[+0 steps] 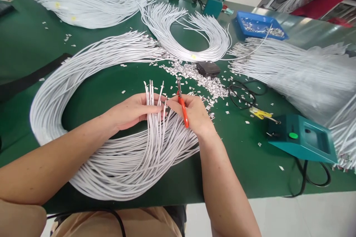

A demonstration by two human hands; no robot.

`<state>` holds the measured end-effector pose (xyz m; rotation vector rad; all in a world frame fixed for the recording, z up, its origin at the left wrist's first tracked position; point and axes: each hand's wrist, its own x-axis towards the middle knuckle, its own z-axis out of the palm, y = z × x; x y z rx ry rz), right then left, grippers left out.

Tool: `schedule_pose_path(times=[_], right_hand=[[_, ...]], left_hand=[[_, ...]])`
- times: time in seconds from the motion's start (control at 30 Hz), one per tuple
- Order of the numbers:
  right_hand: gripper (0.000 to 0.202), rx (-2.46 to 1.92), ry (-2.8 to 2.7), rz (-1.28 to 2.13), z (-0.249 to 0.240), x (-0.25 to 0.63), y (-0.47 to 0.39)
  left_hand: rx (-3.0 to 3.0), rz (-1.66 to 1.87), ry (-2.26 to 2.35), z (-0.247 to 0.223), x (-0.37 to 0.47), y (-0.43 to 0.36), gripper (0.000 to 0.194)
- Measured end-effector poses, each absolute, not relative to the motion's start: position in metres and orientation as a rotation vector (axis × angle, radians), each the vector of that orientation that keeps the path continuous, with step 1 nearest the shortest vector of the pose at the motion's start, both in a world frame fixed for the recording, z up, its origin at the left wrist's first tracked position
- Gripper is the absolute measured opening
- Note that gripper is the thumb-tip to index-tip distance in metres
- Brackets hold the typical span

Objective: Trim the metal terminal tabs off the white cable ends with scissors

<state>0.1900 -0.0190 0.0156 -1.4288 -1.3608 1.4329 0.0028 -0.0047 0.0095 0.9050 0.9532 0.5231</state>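
Observation:
A large curved bundle of white cables lies on the green table in front of me. My left hand is closed round several upright cable ends lifted from that bundle. My right hand holds small red-handled scissors, blades pointing away from me. Its thumb and index fingertips meet near one cable end, right beside my left fingertips. Whether they pinch the cable is too small to tell. Small white scraps are scattered just beyond my hands.
More white cable bundles lie at the back left, back middle and right. A black block sits among the scraps. At the right are a teal device, yellow-handled tool and black cord. A blue tray stands behind; people are beyond.

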Motion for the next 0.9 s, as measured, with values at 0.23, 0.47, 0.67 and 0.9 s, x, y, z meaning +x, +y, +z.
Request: schedule_pose_path(times=[0.23, 0.47, 0.67, 0.9], right_hand=[[0.020, -1.408, -1.379, 1.434, 0.017, 0.191, -0.019], [0.015, -1.366, -1.397, 1.484, 0.016, 0.196, -0.019], [0.014, -1.391, -1.277, 1.370, 0.013, 0.196, -0.017], [0.011, -1.404, -1.211, 1.452, 0.016, 0.189, -0.020]], left_hand=[[0.913, 0.517, 0.952, 0.005, 0.005, -0.008, 0.029], [0.881, 0.668, 0.920, -0.002, 0.007, -0.012, 0.042], [0.960, 0.722, 0.920, -0.001, 0.007, -0.011, 0.043], [1.097, 0.786, 0.995, -0.001, 0.009, -0.013, 0.039]])
